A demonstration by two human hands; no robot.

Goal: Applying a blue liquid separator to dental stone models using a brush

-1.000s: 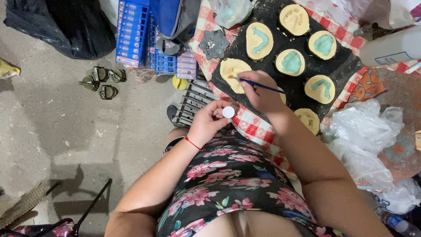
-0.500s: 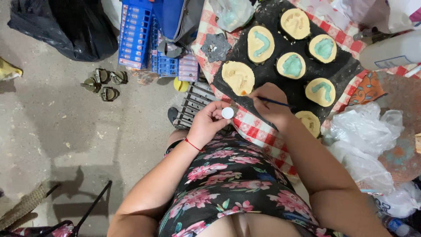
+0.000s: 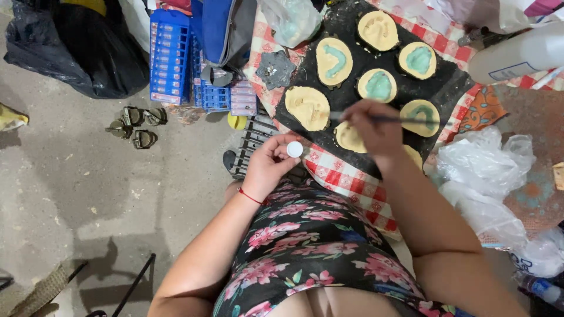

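Head view looks straight down at a person in a floral dress seated at a counter covered with a red-and-white checked cloth (image 3: 346, 179). On the cloth lies a black sheet (image 3: 455, 88) that carries several round, pale yellow clay discs. Some discs bear teal-painted hollows, such as the disc with a curved teal mark (image 3: 333, 60) and the disc with a teal centre (image 3: 379, 86); the plain yellow disc (image 3: 306, 107) sits at the sheet's near left corner.

The right hand (image 3: 376, 126) is closed around a thin dark paintbrush (image 3: 411, 119), pinching it so that the handle runs to the right across another teal-marked disc (image 3: 420, 114). This hand hovers over a partly hidden disc (image 3: 346, 138) at the sheet's near edge; whether the brush tip touches it cannot be told.

The left hand (image 3: 270, 164), with a red thread round the wrist, is curled shut on a small white round cap (image 3: 295, 149), held between thumb and fingers just off the cloth's left edge, above the lap.

On the concrete floor to the left stand blue plastic crates (image 3: 170, 56), a black rubbish bag (image 3: 76, 47) and a few small metal pieces (image 3: 135, 126). Crumpled clear plastic bags (image 3: 482, 164) lie on the counter at the right, and a white bottle (image 3: 517, 56) rests at the upper right.
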